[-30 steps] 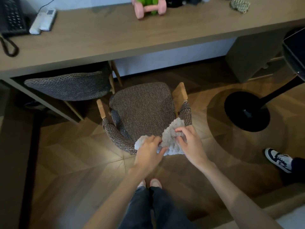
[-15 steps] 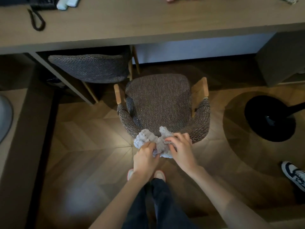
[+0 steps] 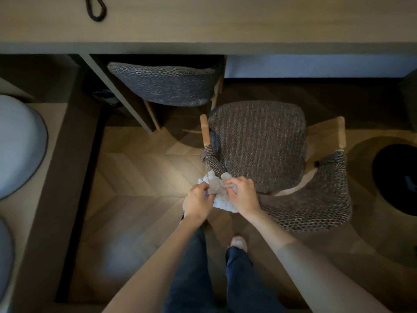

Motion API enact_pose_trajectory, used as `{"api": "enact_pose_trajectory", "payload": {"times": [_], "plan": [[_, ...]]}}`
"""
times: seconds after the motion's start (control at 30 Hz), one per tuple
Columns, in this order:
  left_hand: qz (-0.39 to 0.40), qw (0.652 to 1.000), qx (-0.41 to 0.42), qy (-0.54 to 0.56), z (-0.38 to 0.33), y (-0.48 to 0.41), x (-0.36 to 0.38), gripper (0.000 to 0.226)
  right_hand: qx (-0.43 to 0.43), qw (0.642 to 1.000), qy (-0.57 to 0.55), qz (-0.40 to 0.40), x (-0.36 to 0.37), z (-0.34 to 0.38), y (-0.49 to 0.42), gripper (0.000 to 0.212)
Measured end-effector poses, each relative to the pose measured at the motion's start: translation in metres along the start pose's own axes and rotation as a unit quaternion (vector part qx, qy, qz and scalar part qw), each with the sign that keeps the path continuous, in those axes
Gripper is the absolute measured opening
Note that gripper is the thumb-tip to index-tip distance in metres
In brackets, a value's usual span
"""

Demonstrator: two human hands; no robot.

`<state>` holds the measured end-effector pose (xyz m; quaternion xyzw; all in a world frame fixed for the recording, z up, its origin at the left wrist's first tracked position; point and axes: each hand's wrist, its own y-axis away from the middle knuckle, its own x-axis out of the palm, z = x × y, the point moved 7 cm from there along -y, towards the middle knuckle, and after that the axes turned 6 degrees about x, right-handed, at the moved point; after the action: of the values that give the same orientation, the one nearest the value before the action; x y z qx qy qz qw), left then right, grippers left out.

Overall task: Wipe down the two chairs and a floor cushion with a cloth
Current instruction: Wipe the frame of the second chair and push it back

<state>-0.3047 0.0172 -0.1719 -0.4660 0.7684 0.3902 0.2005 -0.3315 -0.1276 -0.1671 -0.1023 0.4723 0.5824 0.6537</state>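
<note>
Cloth [image 3: 217, 190] sits bunched between both hands at the near left corner of the chair [image 3: 257, 145], where the woven rail bends round toward the person. Gathering it into a wad there looks like preparation, since a compact pad gives a firmer face to drag along the weave than a loose sheet would. The left hand [image 3: 197, 199] grips the wad from the left with its fingers curled into the folds. The right hand [image 3: 242, 195] pinches it from the right, knuckles up, thumb hidden. Both wrists bend down and both forearms reach forward from the body, converging on the cloth. Whether the cloth presses on the rail or hangs just above it I cannot tell. The chair stands clear of the desk [image 3: 225, 23] with its seat open to view, so seat and arms are within reach from above. A second chair [image 3: 164, 84] is tucked under the desk with only its back showing; it would probably need drawing out. A grey cushion [image 3: 20, 143] lies well apart at far left, on a raised ledge.
</note>
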Motion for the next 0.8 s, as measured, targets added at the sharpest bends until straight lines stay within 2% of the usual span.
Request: {"api": "enact_pose_trajectory", "payload": {"times": [0.1, 0.2, 0.33, 0.4, 0.47, 0.57, 0.7, 0.8], "plan": [[0.049, 0.999, -0.018, 0.0, 0.015, -0.03, -0.008, 0.023, 0.035, 0.999, -0.004, 0.001, 0.017, 0.01, -0.022, 0.022], [0.057, 0.998, -0.012, 0.032, 0.021, -0.063, -0.031, 0.023, 0.07, 0.995, -0.075, -0.021, 0.019, 0.023, -0.043, 0.023], [0.02, 0.997, 0.053, 0.049, 0.007, -0.114, -0.079, 0.016, 0.063, 0.979, -0.166, -0.098, -0.003, 0.062, -0.083, 0.022], [-0.018, 0.995, 0.08, 0.054, -0.003, -0.142, -0.099, 0.014, 0.042, 0.971, -0.186, -0.145, -0.018, 0.083, -0.107, 0.021], [-0.038, 0.993, 0.097, 0.06, -0.01, -0.17, -0.11, 0.013, 0.034, 0.97, -0.183, -0.159, -0.027, 0.097, -0.132, 0.022], [-0.016, 0.993, 0.092, 0.07, -0.01, -0.212, -0.105, 0.017, 0.052, 0.979, -0.16, -0.114, -0.019, 0.1, -0.172, 0.031], [0.006, 0.984, -0.016, 0.178, 0.003, -0.257, -0.079, 0.024, 0.096, 0.979, -0.178, -0.001, 0.01, 0.092, -0.217, 0.043], [0.02, 0.965, -0.061, 0.253, 0.005, -0.273, -0.052, 0.027, 0.119, 0.978, -0.169, 0.044, 0.032, 0.083, -0.233, 0.047]]}}
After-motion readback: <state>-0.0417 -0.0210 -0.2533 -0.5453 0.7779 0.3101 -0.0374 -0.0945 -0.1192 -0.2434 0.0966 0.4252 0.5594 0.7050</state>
